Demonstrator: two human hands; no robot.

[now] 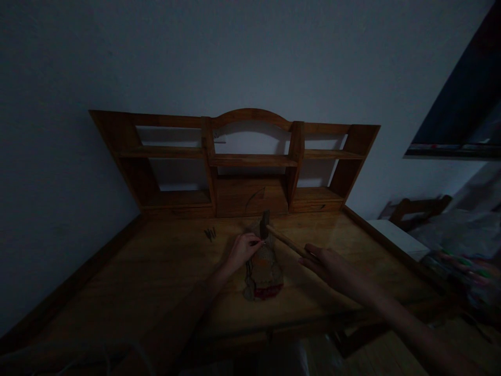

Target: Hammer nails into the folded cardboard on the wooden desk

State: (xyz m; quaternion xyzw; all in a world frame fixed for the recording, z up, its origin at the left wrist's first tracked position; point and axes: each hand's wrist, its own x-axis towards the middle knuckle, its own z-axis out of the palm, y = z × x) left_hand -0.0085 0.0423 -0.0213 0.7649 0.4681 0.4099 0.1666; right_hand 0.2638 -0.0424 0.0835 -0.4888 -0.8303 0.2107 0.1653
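My right hand (326, 265) is closed around the wooden handle of a hammer (287, 241). The hammer's dark head is raised at the far end of a worn, brownish block (264, 269) with a red patch at its near end; its material is hard to tell in the dim light. Beside the hammer head, my left hand (245, 248) pinches something small with a bright glint, which looks like a nail (263, 242), against the block. Several loose nails (210, 234) lie on the desk, to the left of my left hand.
The wooden desk (168, 266) has a shelf unit (252, 160) along its back edge, against the wall. At the right stand a white surface (395, 237) and a wooden chair back (420, 208), near plastic-covered items (462, 240). The room is dark.
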